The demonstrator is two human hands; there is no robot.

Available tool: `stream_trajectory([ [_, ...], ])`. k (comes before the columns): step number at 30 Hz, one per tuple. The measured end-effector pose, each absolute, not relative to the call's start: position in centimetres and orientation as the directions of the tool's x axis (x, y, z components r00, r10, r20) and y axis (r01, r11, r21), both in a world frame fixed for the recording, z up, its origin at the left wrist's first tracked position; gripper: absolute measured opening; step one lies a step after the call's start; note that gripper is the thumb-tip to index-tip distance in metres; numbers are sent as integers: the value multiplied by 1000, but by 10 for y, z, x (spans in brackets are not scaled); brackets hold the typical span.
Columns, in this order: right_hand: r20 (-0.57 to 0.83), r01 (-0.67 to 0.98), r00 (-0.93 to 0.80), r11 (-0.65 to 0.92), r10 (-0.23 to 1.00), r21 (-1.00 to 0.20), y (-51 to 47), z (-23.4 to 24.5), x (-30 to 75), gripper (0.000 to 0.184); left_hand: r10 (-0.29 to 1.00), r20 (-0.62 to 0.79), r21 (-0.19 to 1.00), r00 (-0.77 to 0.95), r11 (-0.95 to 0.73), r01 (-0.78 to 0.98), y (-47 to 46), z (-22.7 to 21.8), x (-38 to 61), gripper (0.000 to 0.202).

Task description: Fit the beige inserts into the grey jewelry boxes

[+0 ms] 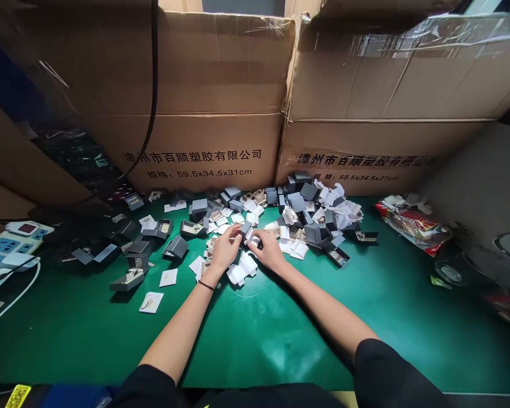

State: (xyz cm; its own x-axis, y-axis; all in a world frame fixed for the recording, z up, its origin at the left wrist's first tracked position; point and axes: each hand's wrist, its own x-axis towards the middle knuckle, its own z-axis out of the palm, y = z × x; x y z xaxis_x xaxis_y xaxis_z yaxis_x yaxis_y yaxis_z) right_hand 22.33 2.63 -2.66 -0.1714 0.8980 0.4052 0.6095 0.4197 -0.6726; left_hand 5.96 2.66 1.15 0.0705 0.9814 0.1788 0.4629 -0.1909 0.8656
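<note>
Both hands meet over the middle of a green table, at a small grey box point(246, 230). My left hand point(226, 247), with a dark band at its wrist, grips the box from the left, fingers closed. From the right, the curled fingers of my right hand point(268, 249) close on the same box; its lower part is partly hidden by them. Crumpled white paper inserts point(242, 268) lie just below the hands. Behind them, a heap of grey boxes point(312, 232), some with lids open, mixes with white papers and beige inserts.
Tall cardboard boxes point(212, 136) wall off the back. More open grey boxes point(136, 259) and flat white cards point(151, 302) lie to the left. A power strip point(8, 249) with cables stands at the left edge. A red snack packet point(414, 226) and a clear jar point(450, 273) are at the right.
</note>
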Motion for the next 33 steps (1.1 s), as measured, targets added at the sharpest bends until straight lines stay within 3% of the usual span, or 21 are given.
stream_trajectory([
  [3,374,582,-159,393,914,-712,26,-29,227,23,987,134,880,84,-158,448,24,8,61,50],
  [6,334,563,-161,364,929,-742,25,-26,231,19,969,117,861,218,-208,464,26,4,58,61],
  [10,319,534,-178,364,931,-763,25,-23,235,25,917,95,856,387,-274,439,31,0,51,62],
  [13,333,524,-196,385,923,-760,26,-23,237,29,909,66,870,411,-254,423,34,-2,48,60],
  [19,393,590,-244,457,887,-665,27,-24,238,29,906,27,910,422,-196,365,37,-6,46,59],
  [33,153,732,-571,584,807,-349,35,12,244,15,893,55,925,447,-214,314,36,-5,46,55],
])
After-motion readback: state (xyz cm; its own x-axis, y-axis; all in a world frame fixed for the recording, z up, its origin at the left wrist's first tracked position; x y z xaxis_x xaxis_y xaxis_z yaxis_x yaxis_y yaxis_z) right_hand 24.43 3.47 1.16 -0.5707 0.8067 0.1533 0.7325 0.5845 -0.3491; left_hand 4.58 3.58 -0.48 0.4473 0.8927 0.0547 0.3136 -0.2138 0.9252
